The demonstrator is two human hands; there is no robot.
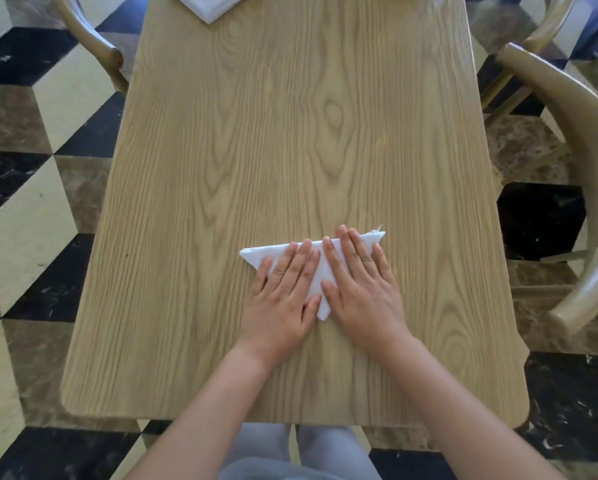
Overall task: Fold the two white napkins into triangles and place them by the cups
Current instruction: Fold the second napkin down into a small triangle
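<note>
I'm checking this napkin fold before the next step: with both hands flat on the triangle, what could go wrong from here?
1. The folded napkin is only held flat by the left hand and right hand; on release, the layers may spring open, especially at the frayed right corner.
2. No cups show in this view, so carrying it could loosen the fold.
3. The second napkin lies at the wooden table's far end, mostly out of frame; reaching could drag the first.

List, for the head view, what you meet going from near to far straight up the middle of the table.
Near rounded edge of the pale wooden table → left hand and right hand pressed flat, side by side → white triangle-folded napkin under them → bare wood → second white folded napkin at the far end.
</note>
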